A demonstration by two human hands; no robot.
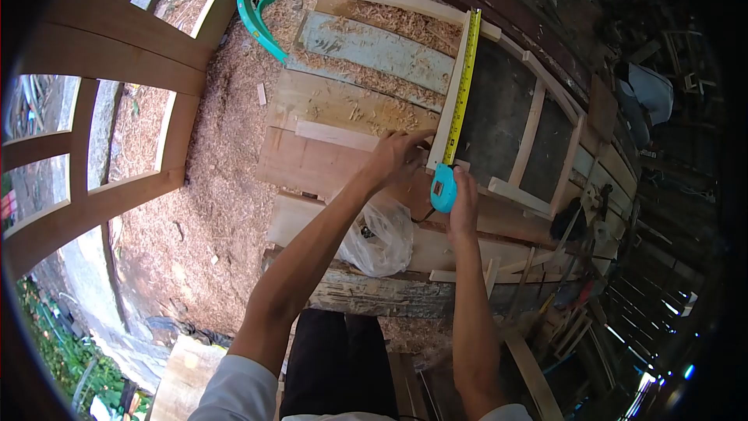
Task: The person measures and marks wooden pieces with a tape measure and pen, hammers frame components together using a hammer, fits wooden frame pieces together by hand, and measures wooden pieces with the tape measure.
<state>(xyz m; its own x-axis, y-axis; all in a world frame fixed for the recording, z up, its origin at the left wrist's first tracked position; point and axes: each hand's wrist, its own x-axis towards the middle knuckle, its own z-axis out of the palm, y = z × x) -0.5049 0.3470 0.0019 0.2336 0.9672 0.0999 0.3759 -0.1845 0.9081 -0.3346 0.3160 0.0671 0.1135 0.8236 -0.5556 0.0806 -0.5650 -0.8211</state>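
Several planks [354, 105] lie beside a wood strip [452, 97], tape [464, 90] pulled out along it, long axis pointing away and slightly right. Left hand [399, 158] is half-curled by the strip's near end, can't tell if it's gripping. Right hand [465, 201] has fingers closed on the teal case [446, 201]; label [438, 187] too small to read.

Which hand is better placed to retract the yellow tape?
Likely the right hand: it holds the teal case, from which the yellow tape extends; the left hand is by the wooden strip.
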